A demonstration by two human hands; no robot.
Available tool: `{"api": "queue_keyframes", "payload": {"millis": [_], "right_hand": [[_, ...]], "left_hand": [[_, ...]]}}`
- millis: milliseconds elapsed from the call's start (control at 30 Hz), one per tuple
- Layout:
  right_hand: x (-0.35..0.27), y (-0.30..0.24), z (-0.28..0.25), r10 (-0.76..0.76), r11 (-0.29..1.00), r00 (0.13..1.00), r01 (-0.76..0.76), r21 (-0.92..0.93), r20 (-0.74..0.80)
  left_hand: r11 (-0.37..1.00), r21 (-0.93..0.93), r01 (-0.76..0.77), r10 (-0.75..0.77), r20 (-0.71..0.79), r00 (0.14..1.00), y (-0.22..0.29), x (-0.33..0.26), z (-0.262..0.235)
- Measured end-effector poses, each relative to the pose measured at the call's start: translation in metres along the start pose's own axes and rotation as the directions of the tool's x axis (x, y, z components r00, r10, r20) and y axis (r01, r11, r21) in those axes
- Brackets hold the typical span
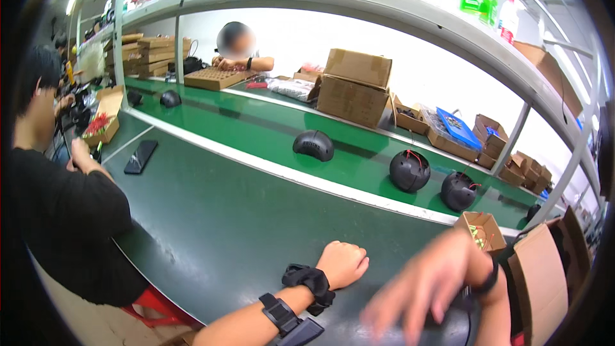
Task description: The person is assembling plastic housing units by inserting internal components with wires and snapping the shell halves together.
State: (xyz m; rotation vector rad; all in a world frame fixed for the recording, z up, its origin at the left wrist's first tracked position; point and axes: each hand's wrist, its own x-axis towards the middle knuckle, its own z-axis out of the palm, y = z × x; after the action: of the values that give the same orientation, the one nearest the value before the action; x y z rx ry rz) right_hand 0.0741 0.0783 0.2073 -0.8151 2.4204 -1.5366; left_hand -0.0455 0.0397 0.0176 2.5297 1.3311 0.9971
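Observation:
My left hand (pixel 344 264) rests on the dark green tabletop (pixel 237 230), its fingers curled in and nothing showing in them. A black scrunchie (pixel 309 287) and a black strap (pixel 282 315) go round that wrist and forearm. My right hand (pixel 423 285), smeared by motion, hangs over the table's near right with fingers spread and nothing held. Beneath it lies a dark rounded object (pixel 453 328), mostly hidden by the hand. A small cardboard box (pixel 482 230) with yellow-green and red wired parts stands just beyond my right wrist.
Along the green conveyor (pixel 250 138) sit black rounded shells (pixel 314 145), two with red wires (pixel 410 171). A phone (pixel 141 157) lies at left, near a seated person (pixel 64 218). Another person works across the belt. Cardboard flaps (pixel 541 282) stand at right; a shelf (pixel 384 3) spans overhead.

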Motion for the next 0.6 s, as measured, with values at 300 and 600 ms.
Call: {"api": "queue_keyframes", "payload": {"millis": [300, 600], "right_hand": [[-0.097, 0.198, -0.167, 0.022, 0.434, -0.073, -0.898, 0.075, -0.997], [-0.083, 0.251, -0.169, 0.041, -0.082, -0.145, -0.987, 0.141, -0.989]], "left_hand": [[0.997, -0.072, 0.017, -0.015, 0.022, 1.0, 0.011, 0.008, 0.001], [0.994, -0.113, 0.013, -0.009, 0.041, 0.999, 0.01, 0.004, 0.003]]}}
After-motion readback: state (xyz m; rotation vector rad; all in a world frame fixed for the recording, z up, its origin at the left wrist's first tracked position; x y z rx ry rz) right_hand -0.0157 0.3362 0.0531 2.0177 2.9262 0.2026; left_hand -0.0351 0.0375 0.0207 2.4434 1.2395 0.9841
